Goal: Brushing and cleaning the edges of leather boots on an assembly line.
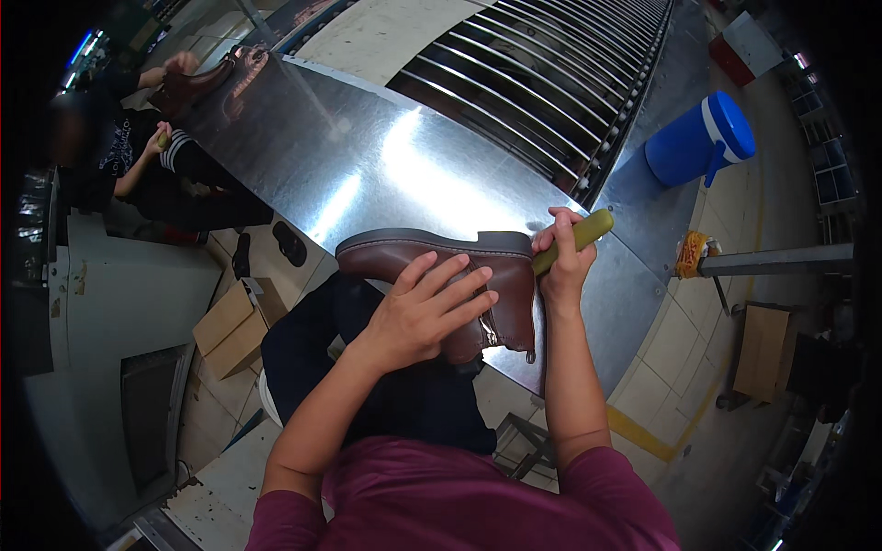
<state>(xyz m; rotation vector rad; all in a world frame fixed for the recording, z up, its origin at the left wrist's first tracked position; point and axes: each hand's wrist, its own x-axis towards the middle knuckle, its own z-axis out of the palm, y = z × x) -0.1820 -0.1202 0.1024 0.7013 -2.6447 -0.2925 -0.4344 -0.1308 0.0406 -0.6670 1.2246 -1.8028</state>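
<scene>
A brown leather ankle boot (404,261) lies sole up near the front edge of the metal table, toe to the left, with its zip open at the shaft. My left hand (427,308) holds it, palm and spread fingers laid over its side; the thumb is hidden. In my right hand (568,260), fingers wrapped round, is a tool with a thick olive-green handle (593,228). This hand is beside the boot's heel, and the tool's other end is hidden behind the heel and my fingers.
A roller conveyor (533,78) runs beyond the metal table (276,138). A blue drink cooler (694,142) stands at the right, near a metal post (772,262). At the far left a co-worker's hand (158,138) holds a green-handled item, beside another brown boot (197,87). A cardboard box (230,331) sits on the floor.
</scene>
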